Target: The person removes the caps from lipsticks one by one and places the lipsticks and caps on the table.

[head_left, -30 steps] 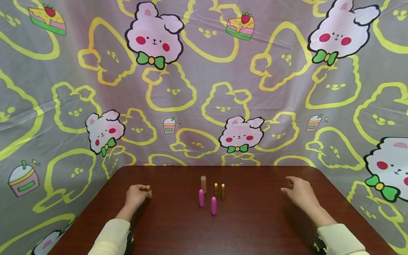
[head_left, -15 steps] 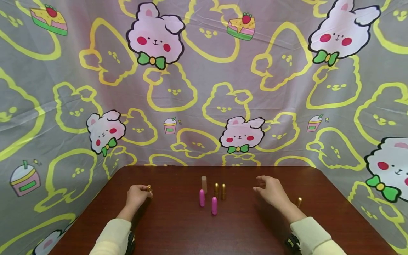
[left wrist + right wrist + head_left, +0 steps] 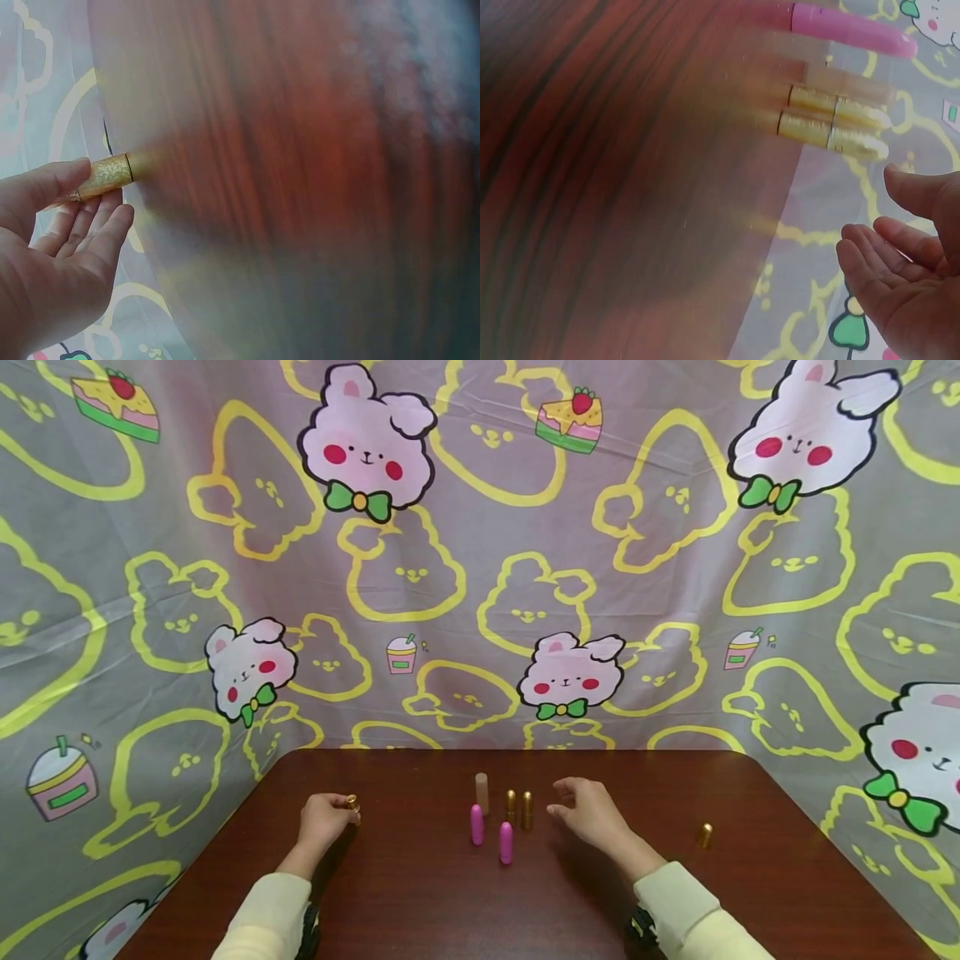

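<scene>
My left hand (image 3: 327,821) pinches a short gold lipstick tube (image 3: 105,175) between thumb and fingers, upright at the table's left side. My right hand (image 3: 592,814) holds nothing; its fingers are loosely bent, thumb apart, just right of two upright gold bullet-shaped lipstick tubes (image 3: 527,810). In the right wrist view these gold tubes stand side by side, close to the thumb tip. Two pink bullet-shaped tubes (image 3: 506,843) stand in front and to the left of them. Behind is a taller beige cylinder (image 3: 482,793). A short gold domed cap (image 3: 705,836) stands at the right.
The dark brown wooden table (image 3: 420,893) has rounded far corners. Around it hangs a grey curtain (image 3: 480,527) printed with rabbits and yellow outlines, close behind the far edge and along both sides.
My right hand has moved left from the table's right side toward the gold tubes, leaving the gold domed cap standing in view. My left hand stays put with its gold lipstick tube.
</scene>
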A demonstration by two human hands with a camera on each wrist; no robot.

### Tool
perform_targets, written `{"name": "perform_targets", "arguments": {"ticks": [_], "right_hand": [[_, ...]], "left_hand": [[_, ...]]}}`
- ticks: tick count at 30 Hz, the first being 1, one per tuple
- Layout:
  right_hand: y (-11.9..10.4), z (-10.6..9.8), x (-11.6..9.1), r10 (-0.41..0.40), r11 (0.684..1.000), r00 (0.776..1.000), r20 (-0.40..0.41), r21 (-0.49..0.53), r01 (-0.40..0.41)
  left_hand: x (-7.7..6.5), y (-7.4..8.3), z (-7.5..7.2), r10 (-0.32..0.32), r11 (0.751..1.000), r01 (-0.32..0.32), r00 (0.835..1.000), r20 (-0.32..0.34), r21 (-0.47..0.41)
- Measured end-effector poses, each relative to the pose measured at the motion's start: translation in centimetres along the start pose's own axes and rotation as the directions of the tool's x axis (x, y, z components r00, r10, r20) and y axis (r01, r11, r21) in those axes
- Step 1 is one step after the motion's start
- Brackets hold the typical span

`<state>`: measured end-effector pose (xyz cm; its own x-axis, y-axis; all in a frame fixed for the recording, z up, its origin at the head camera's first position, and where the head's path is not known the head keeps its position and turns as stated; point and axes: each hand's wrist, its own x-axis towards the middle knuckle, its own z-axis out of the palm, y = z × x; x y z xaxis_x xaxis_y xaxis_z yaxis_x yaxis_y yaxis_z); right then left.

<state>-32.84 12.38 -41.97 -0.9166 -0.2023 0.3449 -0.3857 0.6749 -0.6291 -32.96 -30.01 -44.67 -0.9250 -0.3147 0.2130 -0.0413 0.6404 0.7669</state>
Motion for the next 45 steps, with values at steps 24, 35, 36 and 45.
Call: {"name": "perform_targets", "arguments": {"ticks": [24, 35, 36, 45], "right_hand": [[-1.0, 3.6, 2.0, 0.033, 0.999, 0.996, 0.080, 0.026, -0.036], [-1.4, 3.5, 1.9, 0.011, 1.000, 0.996, 0.091, 0.024, -0.013], [-1.4, 3.5, 1.9, 0.009, 1.000, 0.996, 0.090, 0.020, -0.010], [-1.3, 3.4, 1.9, 0.017, 1.000, 0.994, 0.108, 0.006, -0.018]], "left_hand": [[-0.1, 0.0, 0.0, -0.011, 1.000, 0.011, 1.000, -0.009, 0.001], [-0.1, 0.1, 0.0, -0.006, 1.000, 0.006, 1.000, -0.001, -0.003], [-0.1, 0.1, 0.1, -0.006, 1.000, 0.006, 1.000, -0.001, 0.000], [0.0, 0.1, 0.0, 0.018, 1.000, -0.018, 1.000, 0.005, 0.024]]}}
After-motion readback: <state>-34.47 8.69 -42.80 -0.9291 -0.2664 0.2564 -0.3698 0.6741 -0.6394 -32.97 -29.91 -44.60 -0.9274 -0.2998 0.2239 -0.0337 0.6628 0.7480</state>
